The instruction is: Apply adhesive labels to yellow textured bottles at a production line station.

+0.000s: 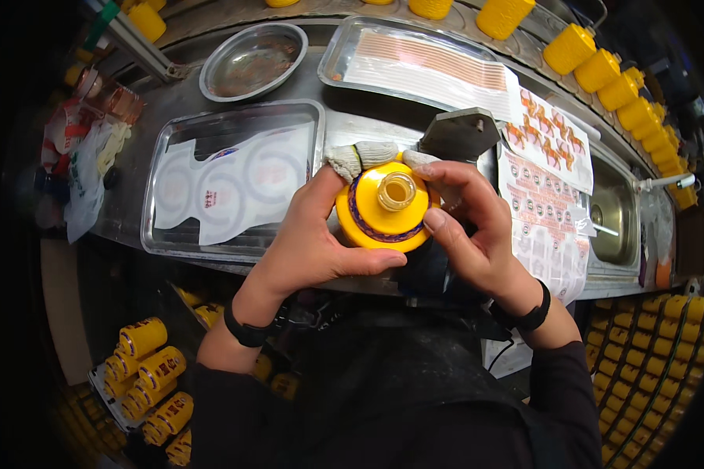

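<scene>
Both hands met over a yellow bottle (pixel 383 209) held just above the near edge of the metal counter (pixel 156 102), seen from straight over its open neck, so its lower body was hidden and only the shoulder with a dark blue band showed. The left hand (pixel 313 242) wrapped the bottle's left side, its grip closed on it, thumb lying along the near edge, with fingertips in pale cloth wraps curling over the far side. The right hand (pixel 469 227) closed its grip on the right side, forefinger pressed at the band; whether the fingers pressed a label or bare surface was hard to tell. A dark grey block (pixel 457 133) stood just behind the bottle, its base hidden by the fingers. To the left lay a steel tray (pixel 158 234) with sheets of round white labels, and farther back a round steel bowl (pixel 252 61) and a second tray (pixel 336 47) holding striped sheets. Sheets of small stickers (pixel 544 195) draped over the counter at right, beside a sink (pixel 614 223). More yellow bottles (pixel 594 70) lined the far rim, bent by the lens, and others filled crates (pixel 145 375) below, half lost in shadow.
</scene>
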A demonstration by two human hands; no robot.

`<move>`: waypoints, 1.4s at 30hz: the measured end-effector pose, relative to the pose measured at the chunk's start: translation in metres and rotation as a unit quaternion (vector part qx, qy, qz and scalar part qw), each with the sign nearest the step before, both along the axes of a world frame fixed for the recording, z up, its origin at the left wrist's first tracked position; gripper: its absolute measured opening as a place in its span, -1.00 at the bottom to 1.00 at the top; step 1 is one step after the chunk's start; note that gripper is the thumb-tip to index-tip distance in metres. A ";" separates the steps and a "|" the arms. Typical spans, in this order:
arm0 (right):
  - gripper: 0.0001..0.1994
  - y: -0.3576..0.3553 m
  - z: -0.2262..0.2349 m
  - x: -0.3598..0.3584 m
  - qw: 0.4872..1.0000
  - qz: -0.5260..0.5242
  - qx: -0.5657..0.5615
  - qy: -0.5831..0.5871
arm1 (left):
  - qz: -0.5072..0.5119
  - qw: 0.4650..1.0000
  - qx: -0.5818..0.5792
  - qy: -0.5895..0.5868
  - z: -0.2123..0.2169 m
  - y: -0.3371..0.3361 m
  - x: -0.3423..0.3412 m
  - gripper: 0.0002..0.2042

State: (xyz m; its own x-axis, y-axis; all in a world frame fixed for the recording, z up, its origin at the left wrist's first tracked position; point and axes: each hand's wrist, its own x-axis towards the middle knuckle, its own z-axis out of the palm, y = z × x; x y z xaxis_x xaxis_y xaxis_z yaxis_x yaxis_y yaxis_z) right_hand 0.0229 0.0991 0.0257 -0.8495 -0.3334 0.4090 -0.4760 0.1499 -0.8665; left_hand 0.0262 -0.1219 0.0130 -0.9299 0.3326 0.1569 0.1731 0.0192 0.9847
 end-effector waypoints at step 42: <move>-0.47 0.009 -0.002 0.059 0.951 -0.062 0.230 0.197 | -0.033 0.966 0.245 -0.069 -0.001 0.016 0.017 -0.44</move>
State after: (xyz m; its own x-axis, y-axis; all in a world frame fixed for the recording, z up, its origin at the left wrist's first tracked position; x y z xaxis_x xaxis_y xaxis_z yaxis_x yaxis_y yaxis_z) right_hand 0.0824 0.1076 0.0241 -0.7052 -0.4615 0.5382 -0.7039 0.5461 -0.4541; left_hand 0.0437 -0.1062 0.0116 -0.9325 0.3095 0.1862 0.0236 -0.4623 0.8864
